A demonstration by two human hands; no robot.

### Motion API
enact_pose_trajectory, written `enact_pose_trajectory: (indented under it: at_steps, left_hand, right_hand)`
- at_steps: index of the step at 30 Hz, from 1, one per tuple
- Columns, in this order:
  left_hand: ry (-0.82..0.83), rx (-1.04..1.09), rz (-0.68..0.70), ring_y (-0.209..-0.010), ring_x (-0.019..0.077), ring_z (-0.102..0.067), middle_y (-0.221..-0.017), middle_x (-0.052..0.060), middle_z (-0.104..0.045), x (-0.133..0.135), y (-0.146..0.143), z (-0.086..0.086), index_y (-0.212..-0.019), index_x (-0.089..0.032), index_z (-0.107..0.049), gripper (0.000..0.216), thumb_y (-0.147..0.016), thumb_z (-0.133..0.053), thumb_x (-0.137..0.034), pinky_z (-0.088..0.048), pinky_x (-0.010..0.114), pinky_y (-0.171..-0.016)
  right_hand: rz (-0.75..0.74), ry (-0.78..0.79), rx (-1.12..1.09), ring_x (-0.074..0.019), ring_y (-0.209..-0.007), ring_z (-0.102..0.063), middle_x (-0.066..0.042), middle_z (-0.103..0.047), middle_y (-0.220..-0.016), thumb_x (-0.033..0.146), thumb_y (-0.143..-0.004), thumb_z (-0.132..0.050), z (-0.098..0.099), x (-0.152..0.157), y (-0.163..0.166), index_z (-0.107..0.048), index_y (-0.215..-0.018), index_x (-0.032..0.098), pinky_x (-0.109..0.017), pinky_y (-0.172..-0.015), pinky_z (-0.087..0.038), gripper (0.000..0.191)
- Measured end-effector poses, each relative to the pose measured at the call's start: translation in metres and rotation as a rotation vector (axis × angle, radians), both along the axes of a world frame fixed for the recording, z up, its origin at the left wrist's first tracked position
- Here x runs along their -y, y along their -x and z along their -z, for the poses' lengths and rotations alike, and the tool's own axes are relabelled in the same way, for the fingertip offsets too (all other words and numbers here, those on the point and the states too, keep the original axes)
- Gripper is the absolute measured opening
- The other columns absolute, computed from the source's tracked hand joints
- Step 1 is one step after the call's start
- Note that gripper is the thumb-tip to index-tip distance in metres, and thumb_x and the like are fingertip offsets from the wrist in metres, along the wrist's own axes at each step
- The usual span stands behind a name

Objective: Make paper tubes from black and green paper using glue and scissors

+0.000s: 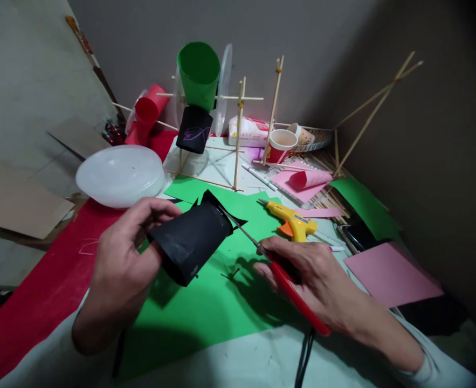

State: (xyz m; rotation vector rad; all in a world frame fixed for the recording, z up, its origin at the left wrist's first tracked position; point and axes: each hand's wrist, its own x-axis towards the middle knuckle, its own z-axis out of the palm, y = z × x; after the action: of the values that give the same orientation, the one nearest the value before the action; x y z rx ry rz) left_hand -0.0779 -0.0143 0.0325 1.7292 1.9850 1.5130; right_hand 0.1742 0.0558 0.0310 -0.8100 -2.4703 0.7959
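Observation:
A black paper-covered cup lies tilted in my left hand, whose fingers and thumb grip its left side. Ragged black flaps stick out at its far right end. My right hand is closed around red-handled scissors, and their blades reach up to those flaps at the cup's edge. Beneath both hands spreads a green paper sheet, with small black scraps on it. Beyond my right hand rests a yellow hot glue gun.
Behind stands a stick frame bearing a green paper cup and a black one. White plastic lids sit at left. At right are a red-and-white paper cup, loose sticks, pink paper and a taller stick frame.

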Motion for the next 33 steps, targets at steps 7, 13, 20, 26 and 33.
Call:
enact_pose_trajectory:
  at_steps: [7, 13, 20, 26, 33]
  left_hand:
    - [-0.134, -0.422, -0.039, -0.072, 0.0189, -0.076, -0.085, 0.002, -0.083, 0.005, 0.004, 0.008, -0.093, -0.019, -0.075, 0.02, -0.085, -0.057, -0.018, -0.057, 0.027, -0.07]
    - [-0.189, -0.652, 0.025, -0.066, 0.0212, -0.077, -0.076, 0.005, -0.081, 0.004, -0.002, 0.004, -0.089, -0.018, -0.071, 0.024, -0.087, -0.048, -0.015, -0.051, 0.03, -0.059]
    - [-0.185, -0.653, -0.023, -0.068, 0.0214, -0.074, -0.075, 0.003, -0.079, 0.007, -0.001, 0.005, -0.092, -0.02, -0.071, 0.018, -0.09, -0.054, -0.02, -0.047, 0.032, -0.063]
    - [-0.046, -0.628, -0.02, -0.065, 0.026, -0.07, -0.069, 0.004, -0.074, 0.009, -0.003, 0.01, -0.083, -0.023, -0.07, 0.024, -0.084, -0.046, -0.017, -0.046, 0.039, -0.062]
    - [0.04, -0.793, 0.253, -0.064, 0.0227, -0.072, -0.078, 0.0, -0.078, 0.009, 0.017, 0.014, -0.105, -0.03, -0.071, 0.042, -0.07, -0.054, -0.016, -0.048, 0.034, -0.053]
  right_hand:
    - [0.006, 0.007, 0.085, -0.0105, -0.051, -0.042, 0.005, -0.051, -0.06, 0.04, -0.102, -0.059, -0.001, 0.0, -0.001, -0.058, -0.087, 0.02, -0.023, -0.052, -0.035, 0.026]
    - [0.016, -0.018, 0.088, -0.0111, -0.051, -0.044, 0.004, -0.052, -0.061, 0.048, -0.101, -0.06, 0.002, -0.003, -0.001, -0.056, -0.084, 0.021, -0.023, -0.051, -0.034, 0.033]
    - [0.01, -0.027, 0.137, -0.011, -0.049, -0.041, 0.004, -0.051, -0.06, 0.045, -0.106, -0.052, -0.001, 0.0, -0.001, -0.058, -0.083, 0.02, -0.024, -0.05, -0.033, 0.034]
    - [-0.009, -0.053, 0.127, -0.0117, -0.05, -0.046, 0.003, -0.056, -0.062, 0.048, -0.105, -0.053, 0.001, -0.002, -0.001, -0.057, -0.084, 0.021, -0.024, -0.052, -0.036, 0.035]
    - [0.003, -0.068, 0.123, -0.0104, -0.048, -0.041, 0.005, -0.051, -0.059, 0.054, -0.103, -0.055, 0.001, -0.003, 0.002, -0.052, -0.079, 0.022, -0.023, -0.05, -0.032, 0.041]
